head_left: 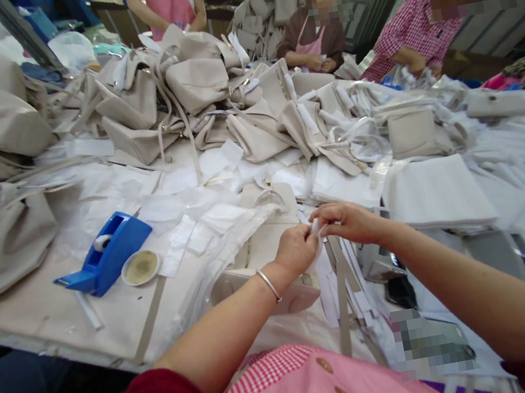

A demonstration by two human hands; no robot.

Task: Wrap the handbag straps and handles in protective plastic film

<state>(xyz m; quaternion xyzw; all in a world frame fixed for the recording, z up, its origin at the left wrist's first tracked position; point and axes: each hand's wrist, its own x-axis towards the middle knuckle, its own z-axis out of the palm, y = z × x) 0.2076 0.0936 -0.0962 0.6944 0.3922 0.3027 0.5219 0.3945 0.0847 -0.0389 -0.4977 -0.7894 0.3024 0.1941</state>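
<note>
Both hands meet over the table in front of me, fingers pinched on a small white piece of tissue paper (316, 227). My left hand (297, 248), a silver bangle at its wrist, closes on the near side of the piece. From the right, my right hand (348, 220) grips it with thumb and fingertips. Beneath the left forearm lies a beige handbag (259, 248), partly covered by clear plastic and by my arm. Beige and white strips (344, 297) lie just below the hands.
At left stand a blue tape dispenser (110, 254) and a small round dish (141, 268). Beige bags (196, 83) are heaped across the back. A stack of white sheets (437, 193) lies at right, near a phone (434, 339). Several people work beyond the table.
</note>
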